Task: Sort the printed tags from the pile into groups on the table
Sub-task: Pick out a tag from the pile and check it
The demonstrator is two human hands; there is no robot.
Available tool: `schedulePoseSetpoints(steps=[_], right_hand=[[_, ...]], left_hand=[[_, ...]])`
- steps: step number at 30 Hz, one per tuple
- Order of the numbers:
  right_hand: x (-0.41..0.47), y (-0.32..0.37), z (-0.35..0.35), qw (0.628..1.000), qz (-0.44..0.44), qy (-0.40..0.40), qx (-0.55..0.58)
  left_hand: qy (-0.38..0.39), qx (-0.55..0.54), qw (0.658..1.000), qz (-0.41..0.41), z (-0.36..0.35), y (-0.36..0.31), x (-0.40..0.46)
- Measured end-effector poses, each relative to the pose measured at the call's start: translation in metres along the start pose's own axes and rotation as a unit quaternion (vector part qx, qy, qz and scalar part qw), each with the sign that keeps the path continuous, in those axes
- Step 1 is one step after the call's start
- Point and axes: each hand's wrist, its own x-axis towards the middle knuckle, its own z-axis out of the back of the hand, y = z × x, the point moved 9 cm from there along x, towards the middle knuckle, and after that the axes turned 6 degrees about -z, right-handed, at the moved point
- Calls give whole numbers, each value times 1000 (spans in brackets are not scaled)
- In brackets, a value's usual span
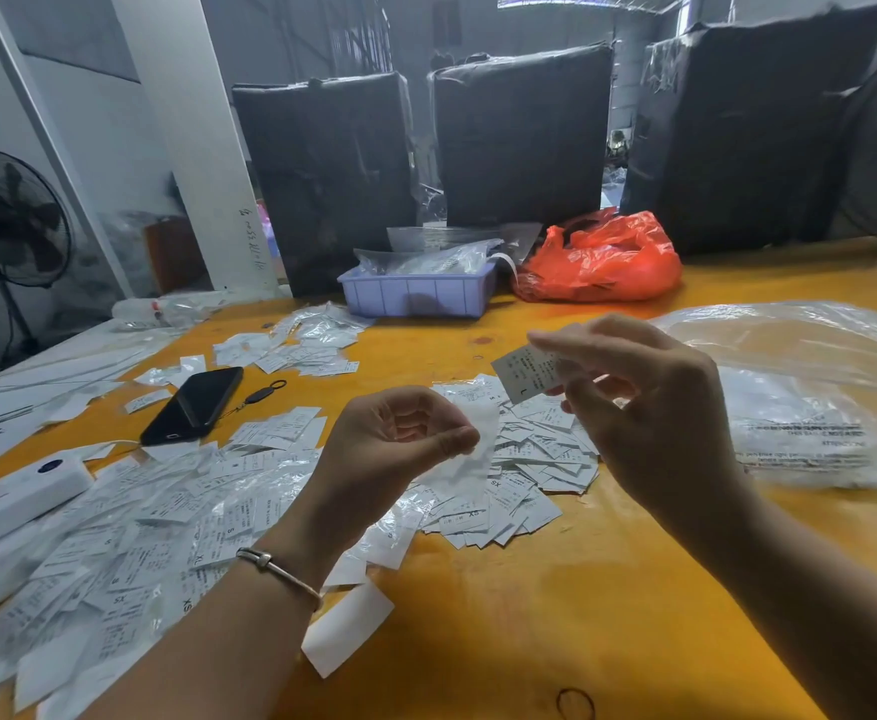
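My right hand is raised over the yellow table and pinches a white printed tag marked L between thumb and fingers. My left hand is curled and pinches a thin clear plastic sleeve that hangs down. A big loose pile of tags spreads over the left of the table. Under my hands lies a smaller heap of tags, some marked XS. A third group of tags lies farther back on the left.
A black phone and a white box-shaped device lie on the left. A lilac tray and an orange bag stand at the back. Clear plastic bags fill the right. A blank white slip lies near my left forearm.
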Motion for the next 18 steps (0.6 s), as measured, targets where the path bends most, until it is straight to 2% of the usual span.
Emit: schedulePoseSetpoints(steps=[5,8,11,15,18], right_hand=[[-2,-13,-11,999,-42,31,-4],[0,-9,-3,998,-54,3,41],[0,3,7,996,-27,-20,83],[-4,18,3,997,21,0,78],[-4,19,-2,996,23,16,80]], left_hand=[[-8,12,1000,5,1,1,1],[-2,12,1000,-2,0,-1,1],[-1,9,1000,-7,-2,-3,2],[-6,1,1000,-6,-1,-3,0],[-2,-3,1000,-4,-2,-3,-1]])
